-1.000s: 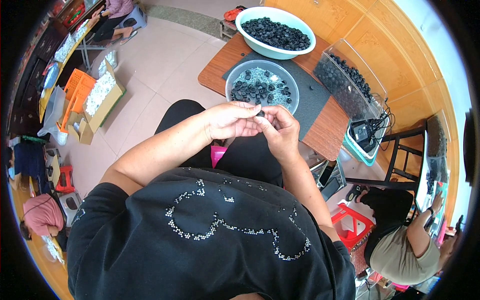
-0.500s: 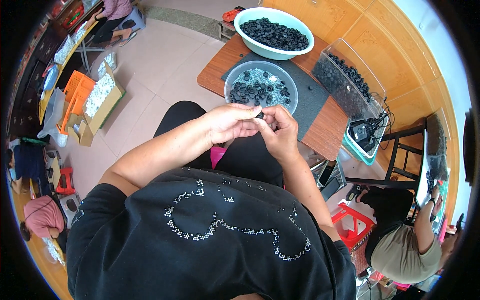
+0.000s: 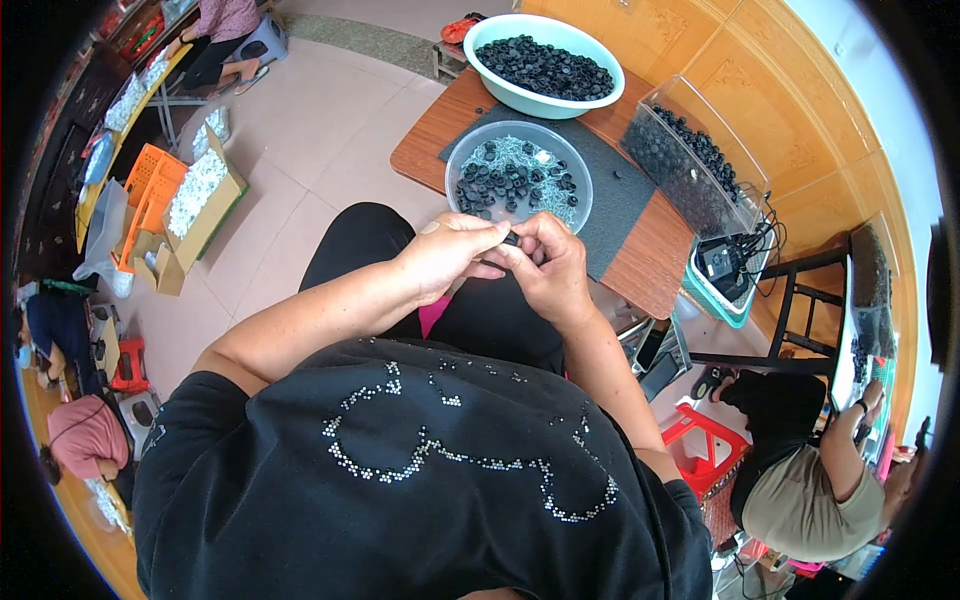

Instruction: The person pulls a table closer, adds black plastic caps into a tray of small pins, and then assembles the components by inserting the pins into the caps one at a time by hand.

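Note:
My left hand (image 3: 455, 250) and my right hand (image 3: 550, 262) meet above my lap, both closed around a small round black part (image 3: 512, 239). Thumbs and fingertips pinch it from either side, so most of it is hidden. Just beyond my hands stands a clear round tub (image 3: 452, 165). Inside it lie loose black round parts (image 3: 480, 185) and many thin, pale, shiny pieces (image 3: 550, 190), too fine to name surely. The tub rests on a dark mat (image 3: 625, 205) on a brown wooden table (image 3: 660, 265).
A pale green basin (image 3: 545, 103) heaped with black parts stands at the table's far side. To its right is a clear bin (image 3: 690, 165) of similar parts. Cables and a black adapter fill a green basket (image 3: 735, 312). Co-workers (image 3: 815, 500) sit right and left; a carton (image 3: 215, 205) stands on the floor.
My fingers have shifted around the small black part, and both hands have moved slightly down. The left hand is turned more, showing its back. The whole view has drifted slightly.

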